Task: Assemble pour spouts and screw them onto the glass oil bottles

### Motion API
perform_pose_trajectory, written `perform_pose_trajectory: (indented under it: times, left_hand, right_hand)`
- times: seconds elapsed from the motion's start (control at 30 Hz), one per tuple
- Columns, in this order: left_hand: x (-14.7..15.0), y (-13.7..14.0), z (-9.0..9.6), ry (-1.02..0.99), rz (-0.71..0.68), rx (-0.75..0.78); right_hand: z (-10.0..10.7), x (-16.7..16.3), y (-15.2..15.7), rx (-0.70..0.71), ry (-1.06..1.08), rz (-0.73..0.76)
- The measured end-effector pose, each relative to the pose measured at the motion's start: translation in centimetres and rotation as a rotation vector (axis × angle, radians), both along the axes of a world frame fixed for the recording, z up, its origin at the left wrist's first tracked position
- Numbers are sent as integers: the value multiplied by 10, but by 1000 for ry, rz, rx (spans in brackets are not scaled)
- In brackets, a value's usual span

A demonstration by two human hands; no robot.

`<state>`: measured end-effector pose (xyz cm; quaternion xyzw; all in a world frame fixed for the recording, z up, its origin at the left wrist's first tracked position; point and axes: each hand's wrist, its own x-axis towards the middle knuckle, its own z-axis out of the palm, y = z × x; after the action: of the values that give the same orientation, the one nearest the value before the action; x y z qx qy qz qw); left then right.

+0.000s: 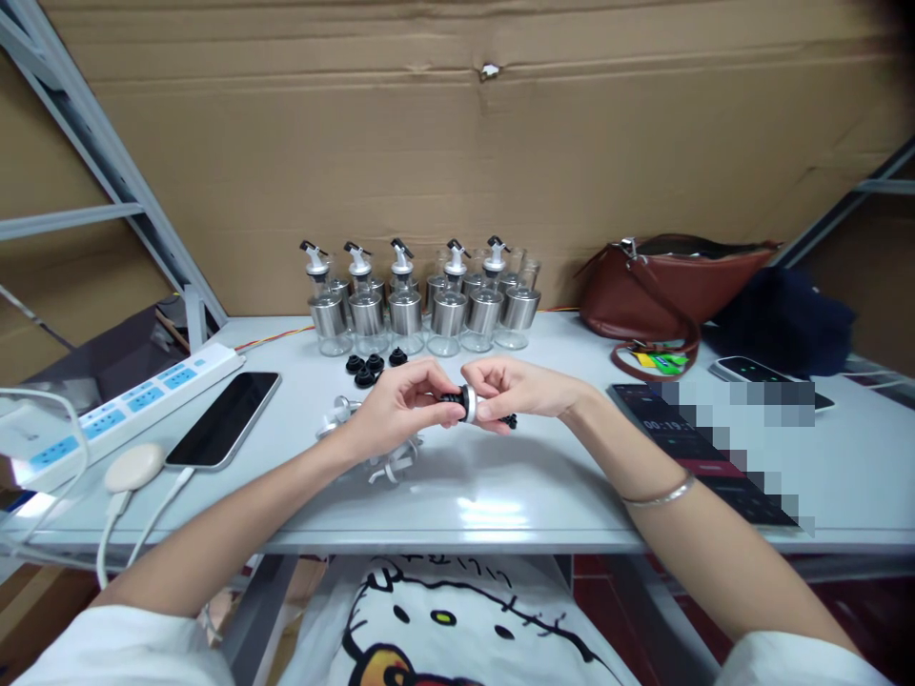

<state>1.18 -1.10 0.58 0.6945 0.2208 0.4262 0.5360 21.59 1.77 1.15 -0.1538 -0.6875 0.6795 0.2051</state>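
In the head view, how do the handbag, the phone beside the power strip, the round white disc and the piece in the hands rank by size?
1. Handbag
2. Phone
3. Round white disc and piece: unsure, since fingers hide some of the piece.

Black and white are being shown by the pourer (471, 404). Plain black is being worn by the small stoppers (375, 363), and silver by the bottle bands (407, 312). The white garment (457, 640) is being decorated by a black-outlined cartoon pattern with yellow and orange.
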Motion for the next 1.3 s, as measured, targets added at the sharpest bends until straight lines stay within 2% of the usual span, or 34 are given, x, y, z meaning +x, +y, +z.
perform_pose_trajectory:
  times: [0.1,0.27,0.37,0.53,0.63,0.77,0.87,1.17,1.3]
  left_hand:
    - [-1,3,-1,37,41,33]
    - [-4,12,-1,146,315,249]
    - [-8,15,0,205,308,348]
    - [-10,19,1,108,192,195]
    - [-10,21,-1,93,167,85]
    - [-9,23,-6,65,44,-74]
    - [-9,24,-7,30,8,-74]
    - [-8,24,-5,47,31,-20]
    - [-6,23,-5,33,89,-30]
  right_hand:
    - [2,-1,1,0,-28,-29]
    - [-2,-5,6,-1,1,-272]
    - [-7,-4,11,-25,-46,-331]
    - [-9,0,13,-156,46,-228]
    - [-8,1,12,-197,93,-237]
    - [-9,-1,12,-209,97,-247]
    - [-10,-2,12,-191,95,-243]
    - [-6,-7,7,-92,2,-329]
    - [-7,-10,8,97,-62,-512]
